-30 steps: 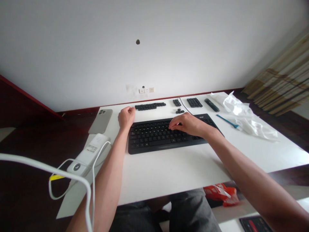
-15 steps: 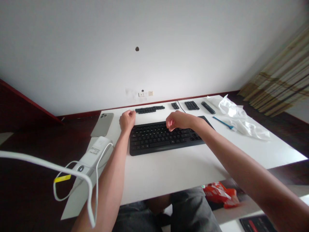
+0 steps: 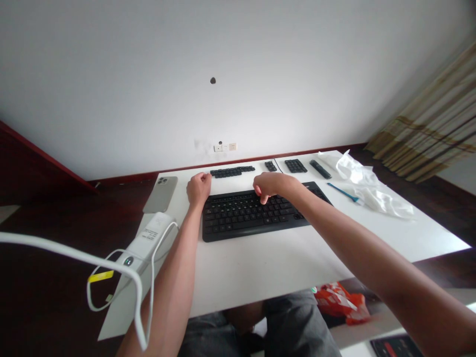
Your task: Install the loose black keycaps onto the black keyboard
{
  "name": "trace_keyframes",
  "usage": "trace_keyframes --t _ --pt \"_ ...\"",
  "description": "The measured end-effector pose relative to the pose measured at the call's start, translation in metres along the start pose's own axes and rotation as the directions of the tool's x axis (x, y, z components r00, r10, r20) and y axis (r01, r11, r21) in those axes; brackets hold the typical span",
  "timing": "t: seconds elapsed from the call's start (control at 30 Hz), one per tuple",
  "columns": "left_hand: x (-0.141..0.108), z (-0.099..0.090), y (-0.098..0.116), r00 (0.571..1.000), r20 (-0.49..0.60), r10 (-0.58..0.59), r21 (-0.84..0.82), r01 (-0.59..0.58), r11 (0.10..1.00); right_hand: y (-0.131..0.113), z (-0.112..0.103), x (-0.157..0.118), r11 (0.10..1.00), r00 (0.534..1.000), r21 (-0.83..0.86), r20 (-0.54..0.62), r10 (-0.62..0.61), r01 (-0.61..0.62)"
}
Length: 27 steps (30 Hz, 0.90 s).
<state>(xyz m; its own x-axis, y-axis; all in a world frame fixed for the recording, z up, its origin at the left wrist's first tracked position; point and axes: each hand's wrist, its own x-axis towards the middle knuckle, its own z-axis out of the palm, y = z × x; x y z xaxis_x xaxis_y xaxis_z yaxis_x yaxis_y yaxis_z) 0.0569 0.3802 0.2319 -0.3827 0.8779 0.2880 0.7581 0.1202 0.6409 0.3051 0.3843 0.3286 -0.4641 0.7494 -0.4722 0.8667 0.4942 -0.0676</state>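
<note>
A black keyboard [image 3: 241, 218] lies on the white table [image 3: 260, 263]. My left hand [image 3: 199, 188] rests closed at the keyboard's upper left corner; whatever its fingers hold, if anything, is hidden. Over the upper middle of the keys is my right hand [image 3: 268, 186], its fingers curled down and pressed together, with the fingertips too small to show what they grip. Behind the keyboard, loose black keycaps lie in groups: a long row [image 3: 231, 172], a small cluster [image 3: 270, 166] and a square block [image 3: 296, 166].
On the left are a phone [image 3: 160, 194] and a white power strip [image 3: 147, 243] with a looped cable. At the right lie a black stick-like object [image 3: 320, 169], a blue brush [image 3: 342, 192] and crumpled white plastic [image 3: 383, 198]. A red bag [image 3: 342, 301] sits below the tabletop.
The view has shifted slightly. My right hand has turned a little over the keys, its fingers pointing lower; my left hand stays at the keyboard's corner.
</note>
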Motion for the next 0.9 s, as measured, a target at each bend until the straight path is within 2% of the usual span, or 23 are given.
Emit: trace_keyframes --t 0.23,0.4,0.47,0.53,0.6,0.73,0.77,0.83,0.9 --pt "-0.001 -0.002 0.001 1.000 0.013 0.003 0.024 -0.003 1.000 -0.018 0.001 -0.004 0.999 0.998 -0.003 -0.039 0.044 -0.044" --pt "0.000 -0.001 -0.001 1.000 0.013 0.001 0.004 -0.001 1.000 -0.018 0.002 -0.010 0.999 0.998 -0.006 -0.045 0.041 -0.042" --pt "0.001 0.000 -0.002 1.000 0.017 -0.008 -0.006 0.008 1.000 -0.014 0.008 -0.017 0.999 0.996 -0.007 -0.083 0.040 -0.041" --pt "0.001 0.000 -0.003 1.000 0.014 -0.014 -0.014 0.014 1.000 -0.010 0.019 -0.026 0.999 0.984 0.005 -0.174 0.046 -0.046" --pt "0.001 0.000 -0.003 1.000 0.006 -0.013 -0.024 0.013 1.000 -0.008 0.033 -0.035 0.997 0.956 0.054 -0.284 0.076 -0.063" --pt "-0.001 -0.002 -0.003 1.000 -0.014 -0.003 -0.052 0.002 0.999 -0.013 0.066 -0.048 0.968 0.875 0.202 -0.427 0.225 -0.151" --pt "-0.002 -0.003 -0.003 1.000 -0.019 0.000 -0.059 -0.001 0.998 -0.015 0.075 -0.051 0.963 0.847 0.229 -0.475 0.240 -0.145" --pt "-0.003 -0.004 -0.003 1.000 -0.029 0.006 -0.069 -0.008 0.998 -0.019 0.093 -0.054 0.959 0.759 0.260 -0.602 0.250 -0.110" --pt "-0.004 -0.004 -0.003 0.999 -0.038 0.011 -0.077 -0.014 0.997 -0.021 0.112 -0.058 0.967 0.685 0.253 -0.701 0.199 -0.022"
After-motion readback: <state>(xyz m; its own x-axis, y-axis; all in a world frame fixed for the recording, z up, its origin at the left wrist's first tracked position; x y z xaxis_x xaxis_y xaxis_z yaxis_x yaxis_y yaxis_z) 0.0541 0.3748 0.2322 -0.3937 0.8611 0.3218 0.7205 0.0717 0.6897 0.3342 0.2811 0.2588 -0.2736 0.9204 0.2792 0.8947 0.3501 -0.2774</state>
